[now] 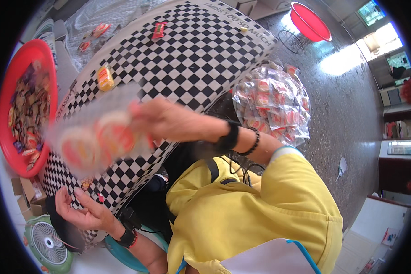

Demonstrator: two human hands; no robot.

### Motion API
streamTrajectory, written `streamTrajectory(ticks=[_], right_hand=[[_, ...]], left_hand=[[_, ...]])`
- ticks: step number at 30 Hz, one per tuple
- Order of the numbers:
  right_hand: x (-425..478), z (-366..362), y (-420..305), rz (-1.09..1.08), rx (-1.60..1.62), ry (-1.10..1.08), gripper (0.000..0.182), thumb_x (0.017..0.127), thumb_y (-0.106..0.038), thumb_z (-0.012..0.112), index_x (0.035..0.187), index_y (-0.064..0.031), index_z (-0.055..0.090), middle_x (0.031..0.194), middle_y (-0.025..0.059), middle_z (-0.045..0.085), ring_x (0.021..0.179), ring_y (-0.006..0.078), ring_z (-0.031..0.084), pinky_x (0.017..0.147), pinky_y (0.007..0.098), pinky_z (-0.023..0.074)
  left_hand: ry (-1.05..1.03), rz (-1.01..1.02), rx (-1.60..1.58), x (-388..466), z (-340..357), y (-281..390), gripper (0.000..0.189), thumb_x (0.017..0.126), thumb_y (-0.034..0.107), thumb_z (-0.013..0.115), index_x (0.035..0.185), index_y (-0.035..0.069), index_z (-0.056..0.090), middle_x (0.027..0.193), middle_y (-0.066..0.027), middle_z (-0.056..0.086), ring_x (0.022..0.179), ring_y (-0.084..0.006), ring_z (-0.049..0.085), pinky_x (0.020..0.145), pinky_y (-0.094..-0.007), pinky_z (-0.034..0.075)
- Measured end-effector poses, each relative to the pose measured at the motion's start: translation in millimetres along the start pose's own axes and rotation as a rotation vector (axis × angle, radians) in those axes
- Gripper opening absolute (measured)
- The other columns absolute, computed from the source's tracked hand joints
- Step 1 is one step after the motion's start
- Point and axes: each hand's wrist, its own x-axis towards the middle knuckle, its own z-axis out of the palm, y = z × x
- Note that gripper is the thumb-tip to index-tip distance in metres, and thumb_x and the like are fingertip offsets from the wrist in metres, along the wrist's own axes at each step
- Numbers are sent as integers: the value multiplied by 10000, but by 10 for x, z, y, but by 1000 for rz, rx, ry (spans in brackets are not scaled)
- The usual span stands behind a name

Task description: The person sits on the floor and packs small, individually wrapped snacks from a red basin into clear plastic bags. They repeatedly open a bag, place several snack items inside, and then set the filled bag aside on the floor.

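Observation:
My right hand (157, 118) grips a clear plastic bag (104, 140) that holds red and white round wrapped pieces; the bag is blurred and hangs over the checkered tablecloth (188, 65). Lower left, my left hand (84, 210) is held above the cloth's edge, palm up with fingers curled apart, and nothing shows in it. On the cloth lie a yellow wrapped snack (105, 78) and a red wrapped candy (159, 30). A red basin (53, 89) full of small wrapped candies stands at the left.
Filled clear bags (274, 99) form a round heap to my right, beside the table. Another red basin (310, 22) is on a stand farther off. A green fan (48, 242) and a cardboard box (29, 197) are at lower left. Plastic sheeting (85, 20) lies beyond the cloth.

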Motion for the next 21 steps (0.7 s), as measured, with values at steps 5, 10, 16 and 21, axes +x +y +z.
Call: streamTrajectory(ticks=[5,10,16,21], right_hand=[[-948,-781,391,-35,455,656,198,930,-139,514,1014,15,606,872,67,646,772,158,649,640,272,545],[-2063,-1331,872,-238,794,1074,158,921,-134,535,984,-6,600,895,75,637,804,171,634,652,305,547],[-3604,-1490,1775,301,-595,1367,30,894,-85,558,914,-65,550,821,32,585,877,144,607,750,257,515],[-3907,-1234,2028,618,405,1836,45,869,-58,536,899,-32,516,798,69,574,729,215,634,637,330,555]], left_hand=[[-239,-228,-160,-228,213,-49,228,894,83,567,1087,-36,543,1012,-119,592,872,-190,553,771,-293,443],[-482,-209,-138,-453,392,-203,204,880,94,561,1020,-55,568,1016,-120,600,869,-203,546,773,-307,438],[-551,-267,-168,-436,412,-139,199,879,107,571,988,-59,572,997,-112,581,848,-204,527,782,-305,438],[-552,-116,-72,-431,383,-142,191,865,97,575,971,-63,571,980,-122,577,897,-242,548,815,-330,443]])
